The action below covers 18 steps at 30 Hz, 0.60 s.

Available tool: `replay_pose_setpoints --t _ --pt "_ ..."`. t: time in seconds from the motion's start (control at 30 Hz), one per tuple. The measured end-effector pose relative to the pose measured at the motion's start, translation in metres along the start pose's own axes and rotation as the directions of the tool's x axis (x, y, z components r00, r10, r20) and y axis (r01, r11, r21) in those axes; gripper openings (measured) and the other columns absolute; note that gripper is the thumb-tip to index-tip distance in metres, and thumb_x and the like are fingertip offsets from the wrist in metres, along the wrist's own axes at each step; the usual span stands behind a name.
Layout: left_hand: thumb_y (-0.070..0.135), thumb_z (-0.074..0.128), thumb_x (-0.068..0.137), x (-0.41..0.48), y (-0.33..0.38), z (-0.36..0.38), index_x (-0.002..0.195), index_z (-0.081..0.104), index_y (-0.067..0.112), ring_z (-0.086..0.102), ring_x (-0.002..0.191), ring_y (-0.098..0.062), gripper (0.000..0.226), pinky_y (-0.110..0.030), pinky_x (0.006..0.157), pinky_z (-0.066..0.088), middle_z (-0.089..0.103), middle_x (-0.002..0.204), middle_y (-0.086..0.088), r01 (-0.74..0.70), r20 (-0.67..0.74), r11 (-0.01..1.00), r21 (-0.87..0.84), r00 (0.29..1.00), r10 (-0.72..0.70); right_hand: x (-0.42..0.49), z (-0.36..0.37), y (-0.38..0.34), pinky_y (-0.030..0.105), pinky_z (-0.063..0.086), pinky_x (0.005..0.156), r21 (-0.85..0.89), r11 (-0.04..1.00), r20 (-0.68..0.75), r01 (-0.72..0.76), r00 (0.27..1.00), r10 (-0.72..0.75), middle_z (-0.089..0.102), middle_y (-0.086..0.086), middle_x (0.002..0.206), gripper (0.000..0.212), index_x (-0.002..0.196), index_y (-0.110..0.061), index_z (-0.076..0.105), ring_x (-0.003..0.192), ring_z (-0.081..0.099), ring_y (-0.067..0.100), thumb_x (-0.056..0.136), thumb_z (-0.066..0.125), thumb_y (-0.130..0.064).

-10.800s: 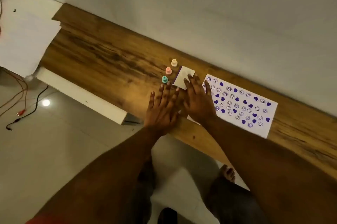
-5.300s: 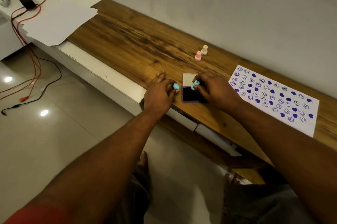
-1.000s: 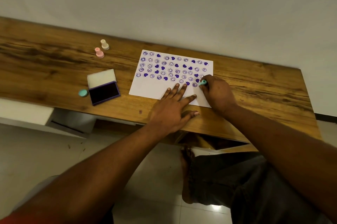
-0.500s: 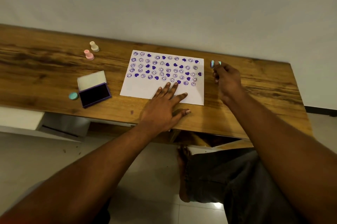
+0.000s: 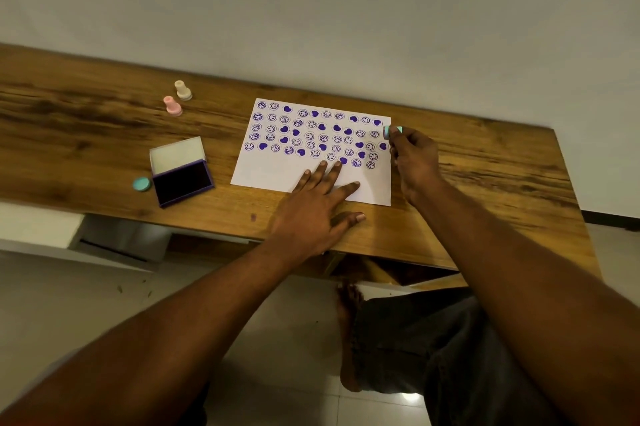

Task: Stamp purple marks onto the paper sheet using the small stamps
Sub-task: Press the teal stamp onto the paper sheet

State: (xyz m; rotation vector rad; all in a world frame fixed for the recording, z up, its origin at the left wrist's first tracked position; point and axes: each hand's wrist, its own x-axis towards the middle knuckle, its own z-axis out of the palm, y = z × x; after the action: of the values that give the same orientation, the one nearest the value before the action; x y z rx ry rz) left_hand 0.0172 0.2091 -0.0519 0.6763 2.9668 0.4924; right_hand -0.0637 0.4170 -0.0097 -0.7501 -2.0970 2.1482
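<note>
Spanning the frame, the wooden desk [image 5: 104, 134] carries everything I observe. The paper sheet [image 5: 277, 169] lies flat at centre, its upper rows filled with purple smileys and hearts. My left hand [image 5: 313, 214] rests palm-down, fingers spread, on the sheet's lower edge, gripping nothing. My right hand [image 5: 414, 162] hovers just beside the sheet's right edge, fingers pinched around a teal stamp [image 5: 392, 131]. An open purple ink pad [image 5: 183, 179] sits left of the sheet, a teal cap [image 5: 142, 184] beside it; pink stamp [image 5: 172, 105] and cream stamp [image 5: 182, 90] stand behind.
</note>
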Motion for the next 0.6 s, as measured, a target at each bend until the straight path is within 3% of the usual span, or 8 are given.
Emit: replay_pose_setpoints --t 0.13,0.2,0.3,0.37,0.5,0.6 --pt "0.086 0.010 0.096 -0.001 0.002 -0.006 0.165 0.017 0.046 -0.008 0.162 -0.019 0.079 -0.046 0.131 0.000 -0.002 0.177 0.004 -0.030 -0.005 1.000 -0.009 1.000 0.030 -0.006 0.012 -0.007 0.017 0.050 0.049 -0.036 0.999 0.029 0.010 1.000 -0.009 0.070 -0.004 0.082 0.031 0.117 -0.007 0.070 0.055 0.069 0.000 0.099 0.071 -0.032" --pt "0.085 0.011 0.097 -0.002 0.002 -0.014 0.165 0.019 0.044 -0.007 0.163 -0.019 0.080 -0.044 0.131 -0.004 0.002 0.176 0.003 -0.042 -0.030 0.999 -0.028 0.999 0.041 -0.012 0.024 -0.010 0.018 0.054 0.053 -0.111 0.992 0.049 0.055 0.998 -0.049 0.075 -0.005 0.091 0.029 0.116 -0.012 0.070 0.067 0.075 0.004 0.099 0.070 -0.036" --pt "0.081 0.022 0.099 -0.003 -0.010 -0.036 0.165 0.030 0.038 0.002 0.163 -0.018 0.079 -0.045 0.132 -0.003 0.012 0.176 0.004 0.010 -0.102 0.994 -0.105 0.995 -0.021 -0.019 0.054 -0.011 0.030 0.064 0.070 -0.246 0.949 0.116 0.197 0.978 -0.173 0.077 -0.002 0.113 0.030 0.123 -0.016 0.070 0.098 0.076 0.015 0.100 0.069 -0.036" --pt "0.075 0.037 0.100 -0.010 -0.028 -0.058 0.160 0.043 0.032 0.013 0.162 -0.018 0.074 -0.046 0.132 0.004 0.027 0.173 0.003 0.092 -0.192 0.979 -0.183 0.973 -0.128 -0.027 0.082 -0.011 0.033 0.064 0.084 -0.319 0.897 0.202 0.307 0.946 -0.252 0.075 0.001 0.119 0.031 0.125 -0.016 0.070 0.107 0.072 0.016 0.099 0.070 -0.034" --pt "0.064 0.058 0.099 -0.046 -0.085 -0.092 0.144 0.063 0.025 0.041 0.150 -0.020 0.060 -0.043 0.127 0.021 0.056 0.155 0.000 0.236 -0.401 0.925 -0.299 0.848 -0.346 -0.046 0.135 -0.006 0.008 0.046 0.079 -0.409 0.785 0.365 0.464 0.872 -0.325 0.073 -0.003 0.116 0.036 0.129 -0.016 0.069 0.101 0.065 0.007 0.098 0.072 -0.034" --pt "0.055 0.071 0.095 -0.083 -0.132 -0.102 0.139 0.065 0.021 0.052 0.140 -0.022 0.056 -0.051 0.118 0.040 0.064 0.144 -0.002 0.348 -0.470 0.865 -0.363 0.733 -0.492 -0.067 0.172 -0.006 0.000 0.039 0.072 -0.418 0.695 0.480 0.585 0.792 -0.377 0.070 -0.008 0.104 0.032 0.124 -0.017 0.072 0.088 0.063 0.002 0.098 0.072 -0.035"
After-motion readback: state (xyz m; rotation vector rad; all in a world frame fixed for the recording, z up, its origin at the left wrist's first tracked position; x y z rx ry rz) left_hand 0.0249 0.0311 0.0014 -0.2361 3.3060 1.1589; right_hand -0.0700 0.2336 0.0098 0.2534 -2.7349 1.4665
